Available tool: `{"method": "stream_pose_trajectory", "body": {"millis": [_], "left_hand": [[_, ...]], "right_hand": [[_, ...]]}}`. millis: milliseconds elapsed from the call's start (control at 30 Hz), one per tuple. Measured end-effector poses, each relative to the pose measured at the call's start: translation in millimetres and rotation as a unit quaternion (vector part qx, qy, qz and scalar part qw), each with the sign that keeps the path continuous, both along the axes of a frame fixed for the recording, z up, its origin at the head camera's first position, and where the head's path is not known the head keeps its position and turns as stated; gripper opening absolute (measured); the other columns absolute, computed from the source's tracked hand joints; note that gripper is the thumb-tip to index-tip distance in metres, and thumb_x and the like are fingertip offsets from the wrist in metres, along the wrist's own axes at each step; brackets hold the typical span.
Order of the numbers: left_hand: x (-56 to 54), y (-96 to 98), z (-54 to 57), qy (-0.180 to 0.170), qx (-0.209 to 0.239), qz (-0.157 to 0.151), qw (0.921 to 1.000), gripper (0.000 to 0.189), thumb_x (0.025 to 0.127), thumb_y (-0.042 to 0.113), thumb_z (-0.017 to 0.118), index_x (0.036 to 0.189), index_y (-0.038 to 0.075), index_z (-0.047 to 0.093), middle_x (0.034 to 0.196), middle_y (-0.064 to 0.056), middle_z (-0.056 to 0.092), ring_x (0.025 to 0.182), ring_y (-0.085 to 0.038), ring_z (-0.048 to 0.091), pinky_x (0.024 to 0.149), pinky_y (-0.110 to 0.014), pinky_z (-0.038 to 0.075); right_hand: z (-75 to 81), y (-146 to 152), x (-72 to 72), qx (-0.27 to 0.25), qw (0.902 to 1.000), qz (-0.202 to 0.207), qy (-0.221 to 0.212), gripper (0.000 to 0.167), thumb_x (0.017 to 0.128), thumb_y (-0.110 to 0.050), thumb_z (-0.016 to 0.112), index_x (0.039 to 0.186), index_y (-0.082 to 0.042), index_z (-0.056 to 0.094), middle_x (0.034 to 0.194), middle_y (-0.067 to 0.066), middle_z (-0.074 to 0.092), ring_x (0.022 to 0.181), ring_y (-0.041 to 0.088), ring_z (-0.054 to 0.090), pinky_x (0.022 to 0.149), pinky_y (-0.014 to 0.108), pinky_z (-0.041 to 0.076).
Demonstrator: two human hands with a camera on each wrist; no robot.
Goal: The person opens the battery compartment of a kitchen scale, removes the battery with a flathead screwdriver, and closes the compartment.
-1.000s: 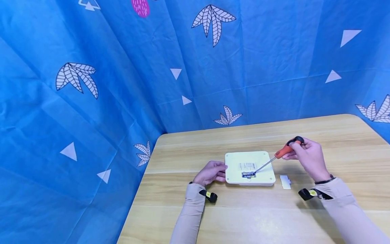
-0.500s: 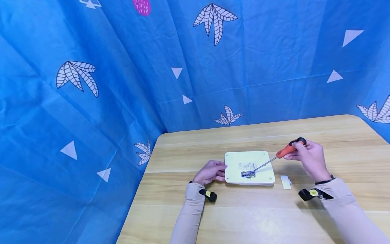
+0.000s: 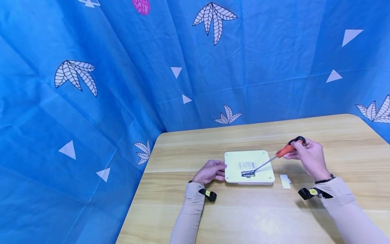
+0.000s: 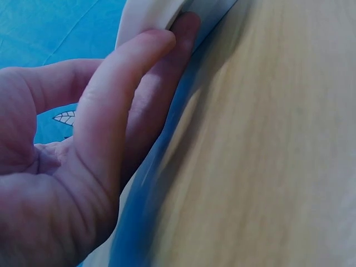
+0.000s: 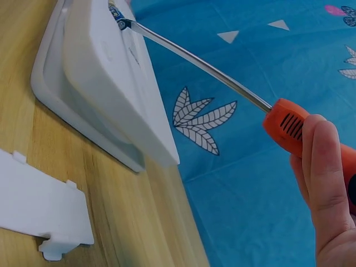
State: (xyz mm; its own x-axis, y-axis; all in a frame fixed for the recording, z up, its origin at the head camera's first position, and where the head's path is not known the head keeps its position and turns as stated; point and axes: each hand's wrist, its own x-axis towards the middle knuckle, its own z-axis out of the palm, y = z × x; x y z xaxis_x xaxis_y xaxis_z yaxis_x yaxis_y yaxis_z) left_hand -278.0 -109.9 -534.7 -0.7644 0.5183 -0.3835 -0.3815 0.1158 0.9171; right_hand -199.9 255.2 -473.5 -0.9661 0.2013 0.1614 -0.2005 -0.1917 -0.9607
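Note:
A white flat device (image 3: 234, 159) with rounded corners lies on the table, its printed label and battery compartment (image 3: 248, 174) facing up. My left hand (image 3: 210, 172) holds the device's left edge, thumb at the top rim and fingers against the side; the left wrist view shows those fingers (image 4: 158, 41) at its white edge. My right hand (image 3: 309, 157) grips the orange and black handle of a screwdriver (image 3: 284, 150). The slanted metal shaft (image 5: 206, 67) reaches down to the compartment's right end, where a battery (image 5: 117, 16) shows at the tip.
A small white battery cover (image 3: 285, 181) with tabs lies on the wooden table (image 3: 243, 217), right of the device. Blue patterned cloth (image 3: 195, 67) hangs behind and to the left of the table. Each wrist wears a strapped black camera (image 3: 305, 193).
The screwdriver's handle has shifted slightly right, and its tip slightly left within the compartment. The left hand keeps its hold on the device.

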Motion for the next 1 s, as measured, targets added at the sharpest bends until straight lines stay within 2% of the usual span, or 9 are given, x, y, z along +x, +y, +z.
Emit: {"method": "stream_pose_trajectory", "body": {"millis": [333,800,1000], "left_hand": [[-0.2,0.0,1.2,-0.002,0.0,0.003,1.0,0.04,0.105,0.011,0.057,0.138,-0.012,0.052,0.107,-0.019,0.075,0.078,-0.014,0.075,0.073,-0.023,0.067],[-0.7,1.0,1.0,-0.005,0.002,0.004,1.0,0.036,0.105,0.009,0.057,0.134,-0.012,0.055,0.106,-0.018,0.076,0.077,-0.014,0.075,0.073,-0.024,0.067],[-1.0,1.6,0.3,-0.005,-0.002,0.005,1.0,0.036,0.105,0.011,0.057,0.134,-0.011,0.055,0.112,-0.022,0.075,0.079,-0.015,0.076,0.076,-0.026,0.068]], "right_hand": [[1.7,-0.1,0.6,-0.002,0.9998,-0.002,-0.018,0.017,0.101,0.0,0.053,0.095,-0.004,0.068,0.077,0.003,0.078,0.061,0.018,0.076,0.061,0.03,0.066],[1.7,0.4,-0.3,-0.019,0.9998,0.004,-0.002,0.016,0.101,0.001,0.054,0.093,0.0,0.067,0.078,0.006,0.079,0.06,0.02,0.076,0.059,0.031,0.066],[2.3,0.8,0.5,-0.016,0.9999,0.002,-0.004,0.015,0.101,0.001,0.054,0.093,0.0,0.067,0.078,0.005,0.078,0.06,0.02,0.076,0.06,0.031,0.066]]}}
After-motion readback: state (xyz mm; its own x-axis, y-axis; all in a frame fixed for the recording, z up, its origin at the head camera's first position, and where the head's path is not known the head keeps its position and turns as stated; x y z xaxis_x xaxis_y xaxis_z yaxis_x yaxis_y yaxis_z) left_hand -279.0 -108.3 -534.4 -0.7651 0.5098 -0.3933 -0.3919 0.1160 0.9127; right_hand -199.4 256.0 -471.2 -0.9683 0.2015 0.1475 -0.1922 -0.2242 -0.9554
